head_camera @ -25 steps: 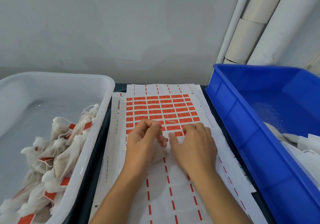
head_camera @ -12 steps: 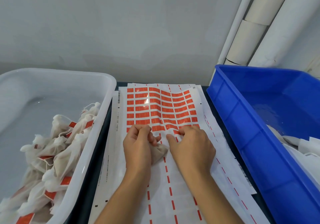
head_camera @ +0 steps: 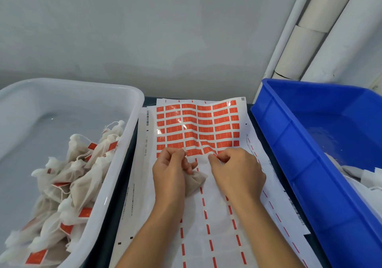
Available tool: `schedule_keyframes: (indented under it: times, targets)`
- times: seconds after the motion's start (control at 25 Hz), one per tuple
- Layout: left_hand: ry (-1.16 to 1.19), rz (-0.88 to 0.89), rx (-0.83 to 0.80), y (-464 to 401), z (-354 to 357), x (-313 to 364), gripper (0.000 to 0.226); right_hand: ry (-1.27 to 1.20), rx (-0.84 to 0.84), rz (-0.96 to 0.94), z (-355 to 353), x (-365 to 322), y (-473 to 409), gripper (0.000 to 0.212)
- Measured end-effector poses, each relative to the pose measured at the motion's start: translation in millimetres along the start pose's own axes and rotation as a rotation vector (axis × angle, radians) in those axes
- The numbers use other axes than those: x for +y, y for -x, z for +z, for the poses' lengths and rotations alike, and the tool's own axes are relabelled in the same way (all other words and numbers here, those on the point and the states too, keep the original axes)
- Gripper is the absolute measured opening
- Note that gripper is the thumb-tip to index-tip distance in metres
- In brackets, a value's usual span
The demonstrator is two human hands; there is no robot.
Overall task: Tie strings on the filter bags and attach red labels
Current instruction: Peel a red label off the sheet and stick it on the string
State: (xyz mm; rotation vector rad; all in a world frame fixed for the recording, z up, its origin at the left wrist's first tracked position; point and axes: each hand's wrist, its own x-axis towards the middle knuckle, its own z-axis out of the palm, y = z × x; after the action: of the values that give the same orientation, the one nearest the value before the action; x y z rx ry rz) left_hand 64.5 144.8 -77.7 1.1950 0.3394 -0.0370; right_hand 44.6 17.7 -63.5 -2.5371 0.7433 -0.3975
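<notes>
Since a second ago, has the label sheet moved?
Yes. The label sheet has buckled and lifted at its far edge, against the white tub, as the right hand peels.

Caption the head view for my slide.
Left hand holds a filter bag while right hand peels a red label off the label sheet.

Your left hand [head_camera: 169, 174] grips a filter bag [head_camera: 195, 182], fingers curled round it, the bag poking out below and right of your fingertips; a bit of string [head_camera: 184, 149] shows at your thumb tip. Your right hand [head_camera: 237, 172] pinches a red label [head_camera: 215, 155] at the near edge of the label sheet [head_camera: 198, 127], which buckles just beyond your fingers. Peeled backing paper [head_camera: 217, 236] lies under both wrists. White tub [head_camera: 115, 164] of tagged bags [head_camera: 68, 176] sits left of your left fingers, blue bin [head_camera: 299, 154] right of your right fingers.
</notes>
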Motion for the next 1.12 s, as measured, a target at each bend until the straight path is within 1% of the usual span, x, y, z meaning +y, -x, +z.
schedule_keyframes:
  times: [0.2, 0.72, 1.0, 1.12]
  targets:
    - [0.010, -0.005, -0.014, 0, -1, 1, 0.017, -0.012, -0.023, -0.008, -1, 2, -3, 0.032]
    - [-0.005, 0.005, -0.019, 1, 1, 2, 0.020, 0.055, -0.096, -0.028, -7, 3, -15, 0.025]
    - [-0.038, 0.025, -0.028, -1, 0, 1, 0.020, 0.159, -0.126, -0.100, -11, 0, -20, 0.026]
    - [-0.062, 0.038, -0.037, -2, 1, 0, 0.020, 0.155, -0.128, -0.105, -11, 2, -21, 0.027]
